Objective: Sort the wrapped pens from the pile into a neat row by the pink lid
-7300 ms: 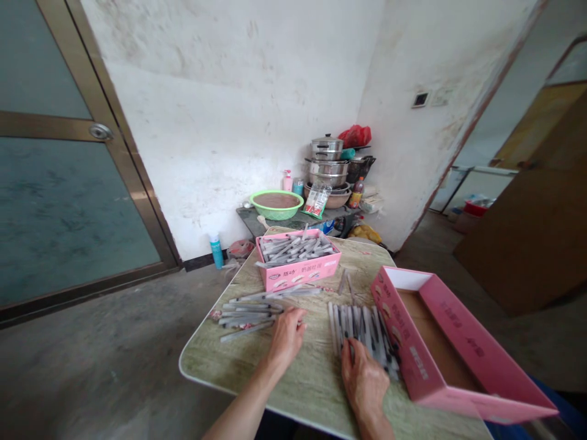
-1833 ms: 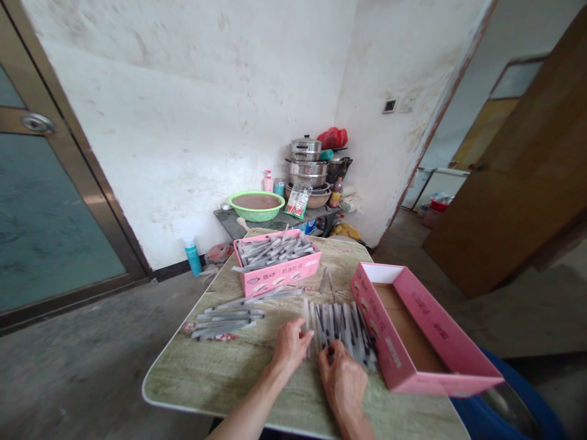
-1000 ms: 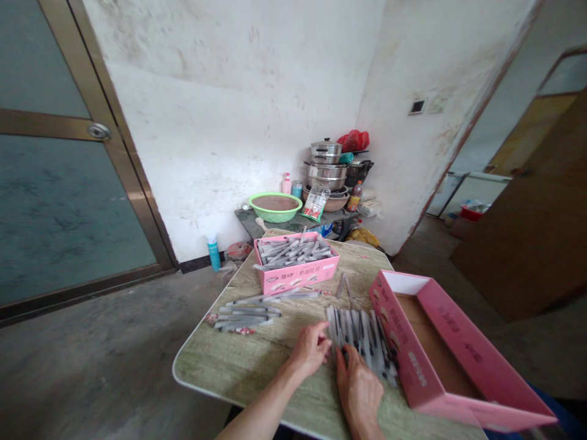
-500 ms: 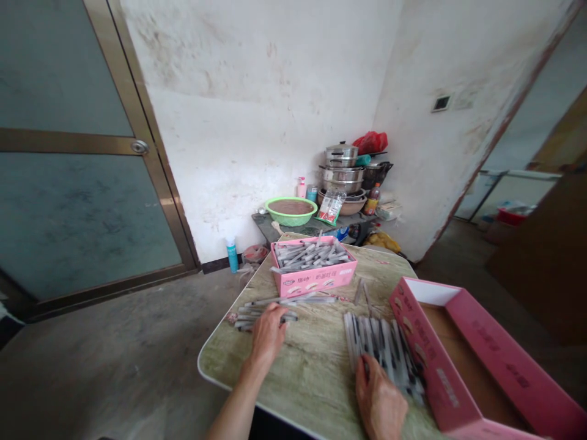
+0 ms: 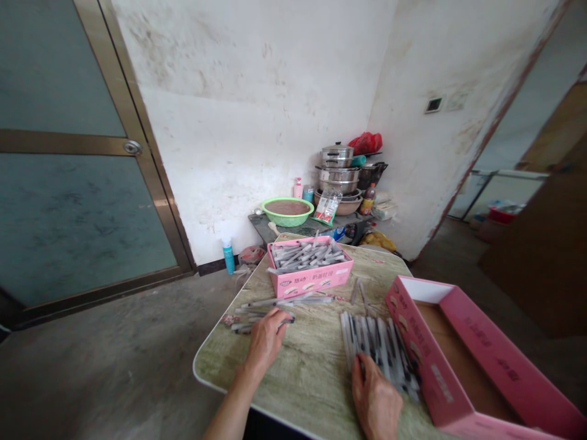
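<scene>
Pen row: the row of pens (image 5: 373, 336) lies on the desk (image 5: 312, 360) at my right, packed side by side, the lengths pointing away from me, a little uneven at the near ends.
Right fingers: my right fingers (image 5: 367, 362) are bent and nearly closed over the near left end of that row, with something dark showing by the thumb; I can't tell whether I have a pen pinched or am only touching.
Left pile: the smaller pile of pens (image 5: 245, 318) lies crosswise at my left.
Left fingers: my left fingers (image 5: 276, 316) curl partway over its right ends, a dark pen end poking out past them; I can't see whether they grip it.
Pens: slim, straight, frosted-looking barrels with dark parts.
Small box: just beyond the left pile, the small pink box (image 5: 314, 282) of printed card is heaped with more pens, some jutting over its rim.
Large box: right beside the row, the large pink box (image 5: 428, 360) has tall walls and a flat brown bottom; its side closes off room to the right.
Desk: greenish wood-grain top, pale trim, rounded corners; a bare stretch runs between my two sets of fingers and back to the near edge.
Beyond: a green basin (image 5: 288, 222) and stacked steel pots (image 5: 338, 177) stand against the stained white wall (image 5: 229, 122).
</scene>
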{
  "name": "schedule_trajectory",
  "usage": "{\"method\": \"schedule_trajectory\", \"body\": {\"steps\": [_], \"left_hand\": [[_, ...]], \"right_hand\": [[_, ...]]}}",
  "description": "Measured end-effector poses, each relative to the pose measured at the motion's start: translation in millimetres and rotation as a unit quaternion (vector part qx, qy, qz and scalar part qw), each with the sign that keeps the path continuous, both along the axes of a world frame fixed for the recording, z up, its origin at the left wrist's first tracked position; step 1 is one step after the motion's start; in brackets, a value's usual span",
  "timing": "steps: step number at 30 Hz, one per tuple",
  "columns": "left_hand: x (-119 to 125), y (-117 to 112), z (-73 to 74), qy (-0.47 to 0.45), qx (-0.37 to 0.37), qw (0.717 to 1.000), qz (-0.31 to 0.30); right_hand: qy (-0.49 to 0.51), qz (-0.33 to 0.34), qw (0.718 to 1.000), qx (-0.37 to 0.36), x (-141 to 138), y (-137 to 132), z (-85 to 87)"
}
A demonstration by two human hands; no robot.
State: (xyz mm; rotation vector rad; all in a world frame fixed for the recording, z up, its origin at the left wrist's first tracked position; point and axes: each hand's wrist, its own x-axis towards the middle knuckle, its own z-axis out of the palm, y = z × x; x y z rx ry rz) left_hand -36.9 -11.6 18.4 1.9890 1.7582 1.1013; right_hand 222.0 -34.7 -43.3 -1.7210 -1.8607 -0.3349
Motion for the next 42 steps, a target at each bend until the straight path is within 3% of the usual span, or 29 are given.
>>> {"method": "schedule_trajectory", "body": {"steps": [3, 6, 13, 18, 21, 24, 28, 32, 42], "left_hand": [[28, -5, 10.6, -0.046, 0.034, 0.993, -0.099], [61, -5, 11.8, -0.08, 0.036, 0.98, -0.181], [109, 3, -4.7, -0.127, 0.029, 0.956, -0.264], [114, 7, -22.3, -0.2, 0.029, 0.949, -0.24], [113, 14, -34.6, -0.326, 0.005, 0.933, -0.152], [111, 22, -43.1, -0.433, -0.066, 0.895, -0.088], [110, 23, -43.1, -0.489, -0.198, 0.84, -0.128], [111, 20, -37.8, -0.529, -0.22, 0.803, -0.162], [109, 19, -36.4, -0.547, -0.21, 0.792, -0.173]], "right_hand": [[0.033, 0.058, 0.997, 0.039, -1, -1, 3.4], [0.079, 0.115, 0.989, 0.045, -2, -3, 8.2], [0.126, 0.146, 0.981, 0.024, -5, -6, 13.4], [0.132, 0.125, 0.983, 0.027, -5, -6, 11.0], [0.134, 0.113, 0.984, 0.04, -3, -4, 9.0], [0.14, 0.114, 0.982, 0.049, -3, -4, 7.8], [0.14, 0.14, 0.979, 0.045, -5, -5, 10.0], [0.135, 0.164, 0.977, 0.032, -6, -7, 13.1], [0.134, 0.175, 0.975, 0.0, -5, -4, 10.4]]}}
